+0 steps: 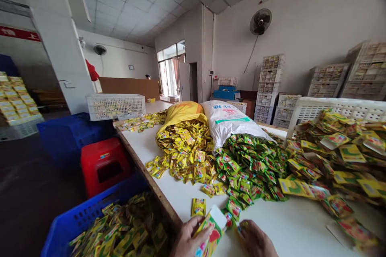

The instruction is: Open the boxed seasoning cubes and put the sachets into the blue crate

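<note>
Near the bottom centre, my left hand (191,237) is closed around a small printed carton (212,231) whose white flap stands open. Just right of it, my right hand (255,237) has its fingers curled over a small packet; part of that packet is hidden by the fingers. Green packets (251,164) spill from a white sack (227,119) onto the white table (183,202). Left of them, yellow packets (189,144) pour out of a yellow sack (185,109). One yellow packet (198,207) lies apart, just beyond my left hand.
Flattish cartons (351,152) heap up at the right before a white crate (340,106). Below the table's left edge stand a blue crate (57,229) of cartons and a red stool (104,156). Another white crate (116,106) sits at the table's far left.
</note>
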### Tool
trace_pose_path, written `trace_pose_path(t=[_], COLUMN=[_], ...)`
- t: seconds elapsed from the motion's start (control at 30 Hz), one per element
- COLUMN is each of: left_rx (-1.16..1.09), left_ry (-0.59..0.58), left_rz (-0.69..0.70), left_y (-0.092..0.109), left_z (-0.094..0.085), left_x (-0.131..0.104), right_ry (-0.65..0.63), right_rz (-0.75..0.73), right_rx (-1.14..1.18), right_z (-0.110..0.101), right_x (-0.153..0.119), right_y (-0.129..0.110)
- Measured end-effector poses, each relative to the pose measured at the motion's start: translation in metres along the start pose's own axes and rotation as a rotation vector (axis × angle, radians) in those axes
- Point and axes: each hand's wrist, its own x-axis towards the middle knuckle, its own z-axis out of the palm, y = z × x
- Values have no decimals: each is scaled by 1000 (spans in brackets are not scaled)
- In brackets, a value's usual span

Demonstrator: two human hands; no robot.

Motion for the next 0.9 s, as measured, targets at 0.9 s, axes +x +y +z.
trace_pose_path(t=[0.9], left_rx=[52], left_ry=[-169], left_rz=[-174], left_y=[17], left_z=[45], left_x=[-12], right_ry=[-178], right_rz=[25], right_rx=[-1], right_z=[-35], right_x=[-4], right_y=[-54])
